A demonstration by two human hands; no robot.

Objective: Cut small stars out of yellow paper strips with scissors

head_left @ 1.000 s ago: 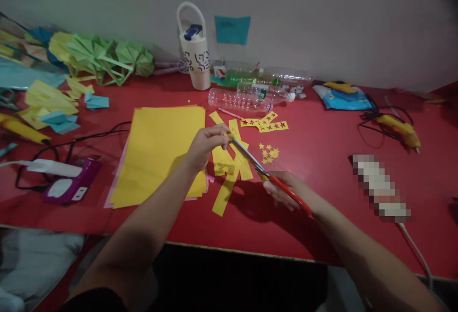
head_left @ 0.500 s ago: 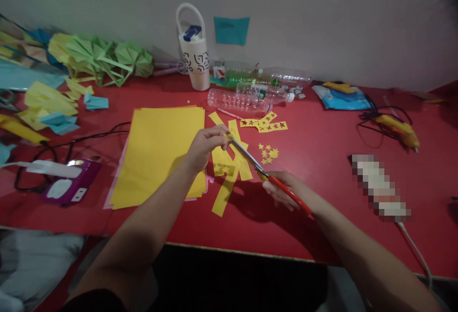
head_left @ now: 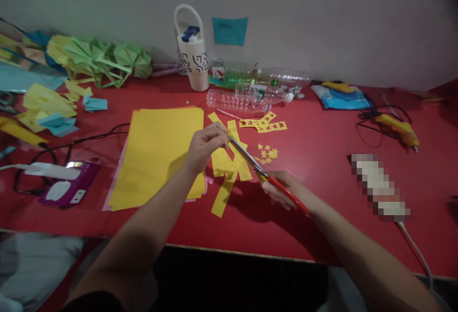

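Red-handled scissors (head_left: 246,153) are in my right hand (head_left: 281,190), closed round the handles. Their blades point up and left, with the tips at the fingertips of my left hand (head_left: 205,147). That hand is closed in a pinch on what looks like a small piece of yellow paper, mostly hidden by the fingers. Below the blades lie yellow paper strips (head_left: 224,196), crossing one another. Just right of them is a small pile of yellow paper stars (head_left: 268,153). Yellow strips with star-shaped holes (head_left: 272,127) lie farther back.
A stack of yellow paper sheets (head_left: 161,150) lies left of the strips. Plastic bottles (head_left: 236,101) and a white tumbler (head_left: 195,64) are at the back. A purple power block (head_left: 67,185) is at left, a yellow glue gun (head_left: 397,128) at right, all on the red table (head_left: 322,135).
The whole view has shifted very slightly. Both hands and the scissors keep nearly the same pose, with the blade tips still at the left fingertips.
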